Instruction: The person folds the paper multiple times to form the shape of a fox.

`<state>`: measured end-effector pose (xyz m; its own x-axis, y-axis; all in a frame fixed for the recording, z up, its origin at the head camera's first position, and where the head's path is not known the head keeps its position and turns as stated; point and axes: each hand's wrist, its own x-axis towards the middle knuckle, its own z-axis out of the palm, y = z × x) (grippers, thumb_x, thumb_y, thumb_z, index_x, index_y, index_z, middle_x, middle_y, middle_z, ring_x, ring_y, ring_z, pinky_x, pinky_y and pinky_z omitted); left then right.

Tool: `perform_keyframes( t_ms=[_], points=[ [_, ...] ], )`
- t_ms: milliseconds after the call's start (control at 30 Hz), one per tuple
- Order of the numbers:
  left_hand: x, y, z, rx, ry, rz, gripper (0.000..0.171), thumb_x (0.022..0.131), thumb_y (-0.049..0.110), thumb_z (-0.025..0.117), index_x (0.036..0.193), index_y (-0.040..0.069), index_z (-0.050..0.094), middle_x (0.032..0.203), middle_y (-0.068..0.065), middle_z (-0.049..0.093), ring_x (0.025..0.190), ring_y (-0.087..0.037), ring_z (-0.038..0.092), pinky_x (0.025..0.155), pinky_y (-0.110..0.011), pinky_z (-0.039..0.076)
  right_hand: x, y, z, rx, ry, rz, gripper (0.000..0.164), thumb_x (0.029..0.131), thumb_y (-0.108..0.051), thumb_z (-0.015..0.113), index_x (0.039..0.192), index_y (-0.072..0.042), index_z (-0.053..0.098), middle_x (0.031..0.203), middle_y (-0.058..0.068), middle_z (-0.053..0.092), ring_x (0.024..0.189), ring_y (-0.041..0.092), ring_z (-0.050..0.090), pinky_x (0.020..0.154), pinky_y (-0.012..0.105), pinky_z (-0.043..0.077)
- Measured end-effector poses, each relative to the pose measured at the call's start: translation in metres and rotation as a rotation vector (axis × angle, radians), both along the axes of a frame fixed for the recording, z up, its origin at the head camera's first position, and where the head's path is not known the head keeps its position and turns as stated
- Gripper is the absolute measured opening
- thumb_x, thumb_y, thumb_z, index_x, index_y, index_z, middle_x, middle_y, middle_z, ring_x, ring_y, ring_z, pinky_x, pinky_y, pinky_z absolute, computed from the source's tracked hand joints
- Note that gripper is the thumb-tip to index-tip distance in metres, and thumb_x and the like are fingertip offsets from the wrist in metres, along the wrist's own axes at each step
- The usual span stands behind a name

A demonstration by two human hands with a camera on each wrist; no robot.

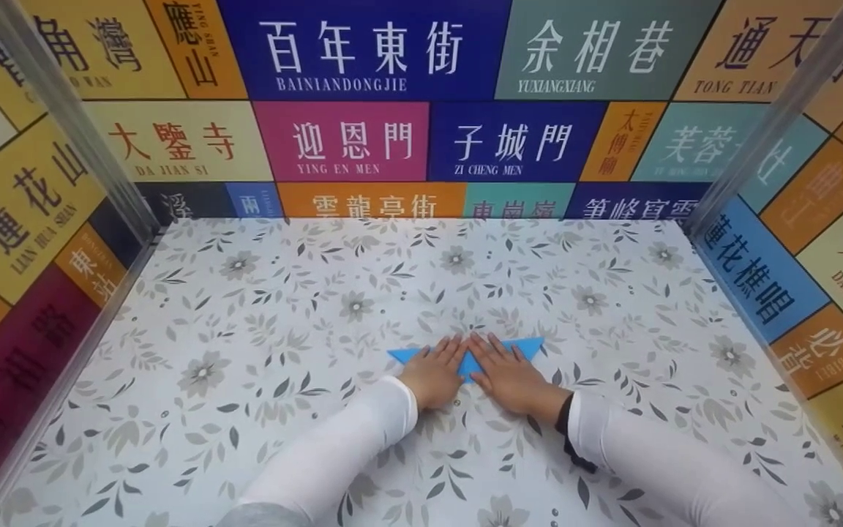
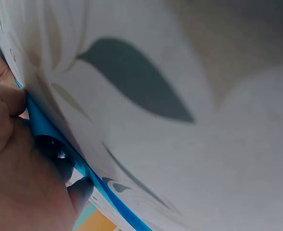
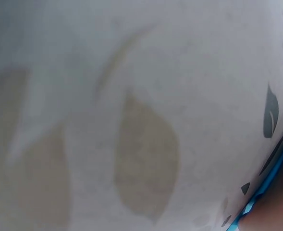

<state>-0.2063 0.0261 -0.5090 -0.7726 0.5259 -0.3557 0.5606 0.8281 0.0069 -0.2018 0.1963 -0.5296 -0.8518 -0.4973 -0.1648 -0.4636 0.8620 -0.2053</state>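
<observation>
A blue sheet of paper, folded to a triangle with its long edge on the far side, lies on the table. My left hand rests on its left half, fingers stretched out and pointing away. On the right half my right hand presses with straight, spread fingers. The fingertips of both hands come close together near the middle of the far edge. In the left wrist view, the blue paper shows under the fingers, slightly raised from the table. Only a strip of paper appears in the right wrist view.
A white tablecloth with grey leaves and flowers covers the table. Colourful panels with large lettering stand behind it and along both sides. Clear strips run up at the back corners.
</observation>
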Motion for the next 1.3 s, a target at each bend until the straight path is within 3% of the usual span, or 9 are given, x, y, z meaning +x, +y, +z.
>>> perform_keyframes(
  t_ms=[533,833,1167,1300],
  points=[
    [-0.002,-0.012,0.006,0.043,-0.024,-0.025,0.058,0.097,0.039,0.026,0.144,0.013,0.006,0.15,-0.001,0.001,0.137,-0.017,0.002,0.108,-0.042,0.013,-0.004,0.017,0.004,-0.035,0.009,0.08,0.051,0.098,-0.03,0.029,0.144,-0.013,0.014,0.149,0.006,0.013,0.135,0.033,0.008,0.103,0.057,0.012],
    [-0.006,-0.014,0.003,0.054,-0.053,-0.019,0.058,0.096,0.041,0.025,0.145,0.015,0.005,0.15,0.002,0.0,0.137,-0.016,0.001,0.109,-0.039,0.011,-0.004,0.024,0.011,-0.048,-0.06,0.066,0.05,0.098,-0.033,0.025,0.144,-0.018,0.01,0.15,0.001,0.008,0.136,0.031,0.004,0.103,0.058,0.008],
    [-0.002,-0.017,0.005,0.074,-0.068,-0.023,0.059,0.096,0.04,0.027,0.145,0.016,0.005,0.15,0.003,-0.001,0.137,-0.018,0.0,0.108,-0.044,0.01,-0.002,0.033,0.006,-0.043,-0.049,0.06,0.052,0.098,-0.033,0.026,0.144,-0.017,0.01,0.15,0.002,0.009,0.136,0.03,0.004,0.103,0.057,0.01],
    [-0.001,-0.02,0.005,0.083,-0.086,0.007,0.06,0.096,0.041,0.027,0.145,0.016,0.004,0.15,0.003,-0.001,0.137,-0.018,0.0,0.109,-0.044,0.01,-0.001,0.036,0.006,-0.043,-0.026,0.064,0.053,0.098,-0.033,0.027,0.144,-0.013,0.012,0.149,0.005,0.011,0.135,0.032,0.007,0.102,0.058,0.012]
  ],
)
